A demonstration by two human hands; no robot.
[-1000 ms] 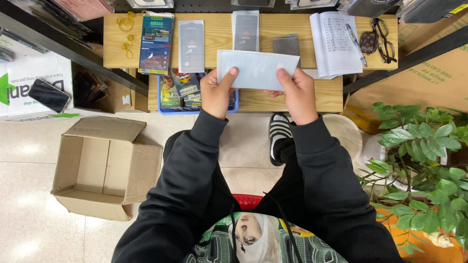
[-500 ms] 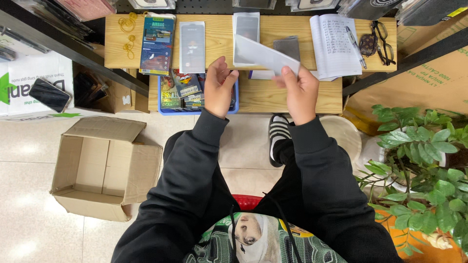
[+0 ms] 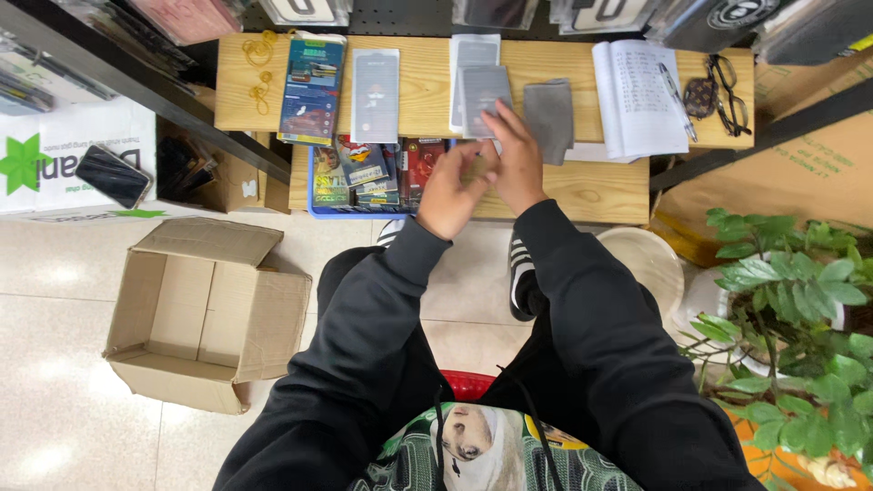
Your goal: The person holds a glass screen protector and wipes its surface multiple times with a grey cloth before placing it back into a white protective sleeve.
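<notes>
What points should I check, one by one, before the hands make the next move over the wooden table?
1. Right hand on the grey flat packet: ok, the fingers rest on its lower edge.
2. Left hand free: cannot tell, the palm side is hidden.
3. Packet flat on the wooden table: ok, it lies on a paler packet.
4. Grey cloth apart from the packet: ok, it lies just beside it to the right.
5. Open notebook and pen out of the way: ok, further right.
6. Blue tray of small boxes within reach: ok, it sits beside the left hand.
</notes>
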